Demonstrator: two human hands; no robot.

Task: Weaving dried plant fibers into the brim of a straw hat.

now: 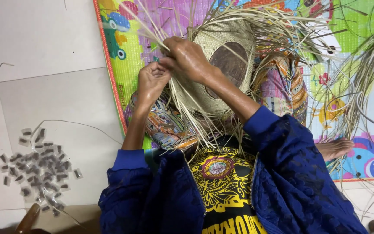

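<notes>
Straw hat (221, 65), half woven, rests on the person's lap over the colourful play mat (126, 30); left hand (151, 82) and right hand (186, 56) both pinch loose straw strands (152, 26) at the hat's left edge

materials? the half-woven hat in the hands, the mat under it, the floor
Round pale-tan woven hat: looks like dried palm or straw strips, matte, with loose flat strands fanning off the edge. Bright cartoon-printed play mat: probably foam or plastic sheet, slight sheen, red bound edge. White floor: seemingly glazed tile, smooth with thin grout lines. Left hand and right hand pinch strands.
</notes>
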